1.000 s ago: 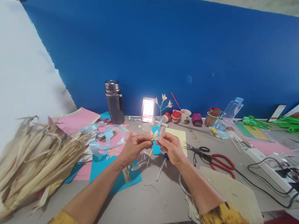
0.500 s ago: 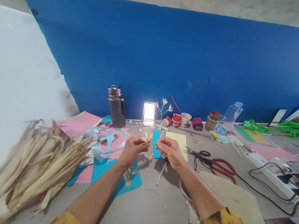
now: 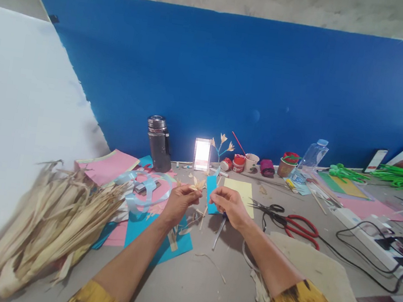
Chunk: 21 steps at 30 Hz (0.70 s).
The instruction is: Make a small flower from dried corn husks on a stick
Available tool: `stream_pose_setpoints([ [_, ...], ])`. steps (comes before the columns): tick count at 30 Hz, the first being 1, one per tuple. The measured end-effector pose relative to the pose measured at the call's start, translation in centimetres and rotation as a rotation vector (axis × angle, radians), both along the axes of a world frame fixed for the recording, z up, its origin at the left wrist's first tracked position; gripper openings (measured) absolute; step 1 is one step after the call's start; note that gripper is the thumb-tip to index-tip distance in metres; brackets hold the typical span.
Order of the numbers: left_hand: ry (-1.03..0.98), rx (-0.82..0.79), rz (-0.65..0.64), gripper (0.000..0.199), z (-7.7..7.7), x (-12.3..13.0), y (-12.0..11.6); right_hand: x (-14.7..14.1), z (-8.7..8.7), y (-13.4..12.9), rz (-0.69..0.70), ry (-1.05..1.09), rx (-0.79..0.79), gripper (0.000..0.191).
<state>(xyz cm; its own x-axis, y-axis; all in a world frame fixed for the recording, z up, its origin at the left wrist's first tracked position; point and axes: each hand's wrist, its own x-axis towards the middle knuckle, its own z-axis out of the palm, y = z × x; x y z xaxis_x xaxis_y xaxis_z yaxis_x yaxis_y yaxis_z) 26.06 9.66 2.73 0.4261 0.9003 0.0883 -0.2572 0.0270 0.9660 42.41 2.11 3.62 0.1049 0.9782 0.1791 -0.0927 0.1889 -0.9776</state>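
Observation:
My left hand (image 3: 182,202) is closed in a pinch on a pale corn-husk flower (image 3: 197,185), whose petals stick up above the fingertips. Close by on the right, my right hand (image 3: 230,206) has its fingers pressed together; what they hold, if anything, is too small to make out. A blue paper strip (image 3: 213,185) shows right behind those fingertips, and I cannot tell whether they touch it. Behind the hands stands a branched blue stem (image 3: 219,156) with several similar husk flowers. Under my left forearm, husk scraps (image 3: 173,239) lie on a blue sheet (image 3: 184,243).
A bundle of dry husks (image 3: 51,230) lies at left, near a dark flask (image 3: 159,145) and curled light-blue ribbon (image 3: 146,198). Scissors with red handles (image 3: 301,227) and a power strip (image 3: 365,239) are at right. Paint jars (image 3: 238,163) and a paper cup (image 3: 251,163) stand behind.
The view has shifted slightly, so the table's things sit a little farther right. My left hand has tilted the husk flower slightly; both hands stay nearly in place.

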Motion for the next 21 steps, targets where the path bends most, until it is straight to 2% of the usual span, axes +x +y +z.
stream_pose_setpoints([
  [6,0.014,-0.012,-0.037,0.031,0.04,0.04,-0.1,0.1,-0.21,0.09,0.006,-0.016,0.007,0.028],
  [21,0.108,0.137,0.029,0.027,-0.94,0.19,0.16,0.11,-0.51,0.28,-0.011,-0.053,0.003,0.029],
])
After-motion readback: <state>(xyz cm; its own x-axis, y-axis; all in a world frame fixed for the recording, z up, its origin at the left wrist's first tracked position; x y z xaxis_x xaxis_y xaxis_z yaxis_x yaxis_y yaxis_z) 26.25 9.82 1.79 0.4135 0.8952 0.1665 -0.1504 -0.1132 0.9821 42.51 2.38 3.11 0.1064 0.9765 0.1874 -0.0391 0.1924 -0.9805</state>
